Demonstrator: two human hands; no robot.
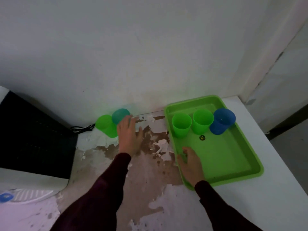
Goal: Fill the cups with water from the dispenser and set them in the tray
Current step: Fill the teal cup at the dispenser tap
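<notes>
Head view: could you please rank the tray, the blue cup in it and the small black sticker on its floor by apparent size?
1. Tray, far the largest.
2. Blue cup.
3. Black sticker, smallest.

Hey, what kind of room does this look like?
Probably a plain utility or pantry corner: a worn white countertop with peeling paint against a bare white wall, and a white water dispenser at its left.

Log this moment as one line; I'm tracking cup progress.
tray: two green cups, one blue cup | table: green cup, teal cup | left hand: open, reaching for them | right hand: on tray edge
</notes>
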